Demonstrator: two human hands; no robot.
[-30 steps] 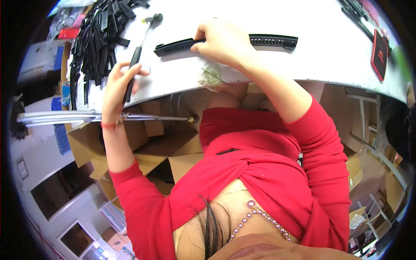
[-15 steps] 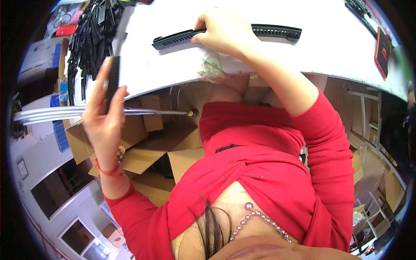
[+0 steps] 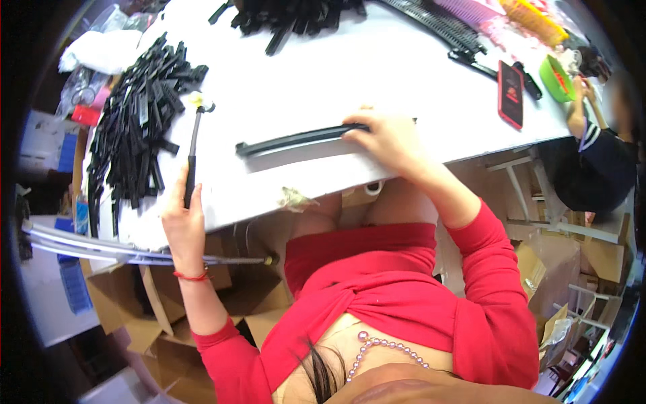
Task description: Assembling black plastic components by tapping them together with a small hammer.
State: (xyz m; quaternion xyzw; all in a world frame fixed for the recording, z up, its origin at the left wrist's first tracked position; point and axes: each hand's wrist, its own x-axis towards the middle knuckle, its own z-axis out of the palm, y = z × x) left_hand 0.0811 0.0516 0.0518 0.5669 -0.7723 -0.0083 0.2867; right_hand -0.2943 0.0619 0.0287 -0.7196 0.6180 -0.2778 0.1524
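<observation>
Head view: right grip pinches a black strip, long axis left-to-right; left grip clasps a hammer pointing away.

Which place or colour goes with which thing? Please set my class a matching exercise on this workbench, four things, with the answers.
1. Hammer
2. Long black strip
3. Phone
4. Bowl

A. Bright green, beside another person's arm
B. In the left hand
C. Red-edged, on the white table
D. In the right hand

Pairs: 1-B, 2-D, 3-C, 4-A
</observation>
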